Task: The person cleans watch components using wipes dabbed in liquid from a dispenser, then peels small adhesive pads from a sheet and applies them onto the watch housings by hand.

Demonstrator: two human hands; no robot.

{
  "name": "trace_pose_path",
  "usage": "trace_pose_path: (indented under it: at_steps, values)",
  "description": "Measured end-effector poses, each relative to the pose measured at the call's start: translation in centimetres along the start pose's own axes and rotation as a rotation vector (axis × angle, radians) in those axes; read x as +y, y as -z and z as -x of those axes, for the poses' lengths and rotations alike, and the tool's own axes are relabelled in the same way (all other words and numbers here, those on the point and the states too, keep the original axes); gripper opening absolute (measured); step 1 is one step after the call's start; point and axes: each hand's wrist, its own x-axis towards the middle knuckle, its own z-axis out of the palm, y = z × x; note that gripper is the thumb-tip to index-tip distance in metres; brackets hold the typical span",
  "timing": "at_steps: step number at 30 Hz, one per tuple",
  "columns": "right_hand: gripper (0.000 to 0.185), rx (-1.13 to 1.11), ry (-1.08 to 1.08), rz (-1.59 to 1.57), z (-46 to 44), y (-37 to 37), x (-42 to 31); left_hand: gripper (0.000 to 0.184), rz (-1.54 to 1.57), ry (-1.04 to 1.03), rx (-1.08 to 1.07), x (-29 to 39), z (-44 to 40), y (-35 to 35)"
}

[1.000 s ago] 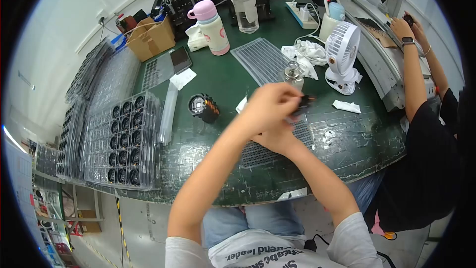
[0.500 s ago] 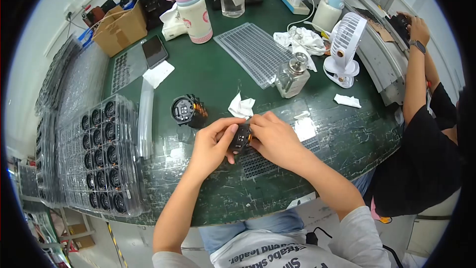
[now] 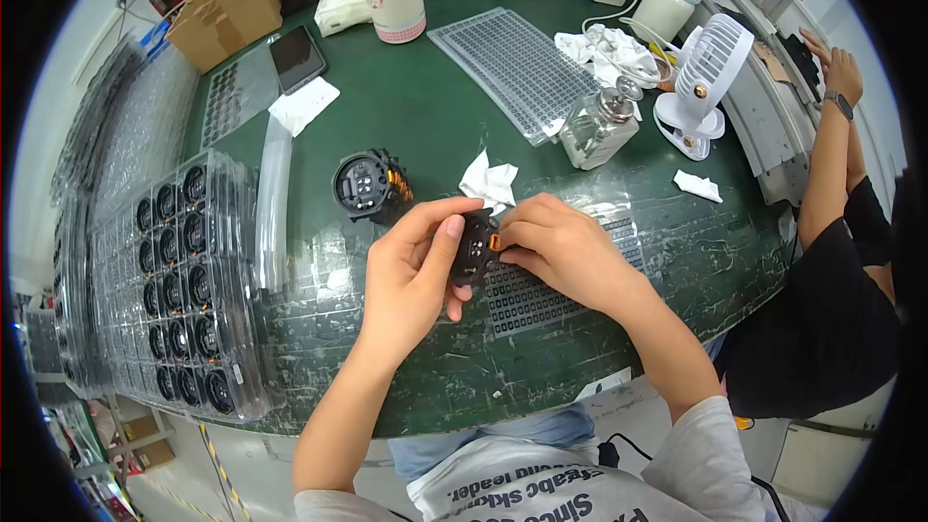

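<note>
A small black round housing (image 3: 474, 249) with an orange strip on its right edge is held above the table in my left hand (image 3: 411, 266), thumb in front and fingers behind. My right hand (image 3: 565, 249) has its thumb and fingertips pinched at the orange strip; whether they hold anything else is hidden. Below the hands lies a clear sheet of small black printed pieces (image 3: 527, 300). Left of them stands a stack of similar black housings (image 3: 362, 186) with orange strips on its side. A crumpled white tissue (image 3: 488, 179) lies just beyond my fingers.
Clear trays of black housings (image 3: 179, 280) are stacked at the left. A glass bottle with a metal top (image 3: 599, 126), a white fan (image 3: 710, 77) and a patterned sheet (image 3: 512, 68) stand or lie farther back. A co-worker's arm (image 3: 826, 159) is at the right.
The view has shifted, so the table things appear higher. The housing is turned more face-up, and my right fingers have drawn slightly right, with the orange strip now showing more.
</note>
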Motion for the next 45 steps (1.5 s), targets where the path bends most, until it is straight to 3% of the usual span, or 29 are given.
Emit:
trace_pose_path:
  at_steps: [9,11,21,23,24,26,27,29,31,33,34,45]
  values:
    - [0.012,0.100,0.017,0.201,0.6,-0.7,-1.1,0.024,0.007,-0.002,-0.028,-1.0,-0.3,-0.2]
    - [0.020,0.110,0.024,0.264,0.8,-0.8,-1.4,0.023,-0.018,0.026,-0.039,-1.0,-0.4,-0.3]
    - [0.023,0.125,0.000,0.353,1.2,-0.9,-2.2,0.023,0.017,0.064,-0.046,-2.2,-0.7,-0.6]
    - [0.005,0.205,0.003,0.319,1.1,-1.0,-2.1,0.022,0.015,0.060,-0.047,-2.2,-0.7,-0.5]
    - [0.005,0.205,0.003,0.315,1.1,-0.7,-2.2,0.022,0.012,0.062,-0.045,-2.2,-0.7,-0.4]
    - [0.020,0.076,-0.200,0.029,1.0,0.5,-2.4,0.022,0.012,0.085,-0.059,-2.1,-0.7,-0.2]
    - [0.020,0.073,-0.203,0.029,0.8,0.8,-2.4,0.022,0.014,0.089,-0.060,-2.0,-0.7,-0.2]
    - [0.017,0.408,-0.133,-0.118,0.3,1.4,-2.3,0.023,0.006,0.103,-0.047,-1.6,-0.6,-0.1]
    - [0.014,0.377,-0.215,-0.311,0.5,2.0,-3.1,0.023,0.044,0.108,-0.048,-1.6,-0.5,-0.2]
    - [0.012,0.302,-0.372,-0.924,0.5,2.0,-3.5,0.025,0.081,0.114,-0.048,-1.5,-0.5,-0.2]
    - [0.012,0.262,-0.375,-1.045,0.5,1.8,-3.4,0.024,0.122,0.134,-0.049,-1.5,-0.5,-0.3]
    - [0.011,0.230,-0.378,-1.054,0.9,1.8,-3.7,0.025,0.105,0.162,-0.041,-1.1,-0.6,0.1]
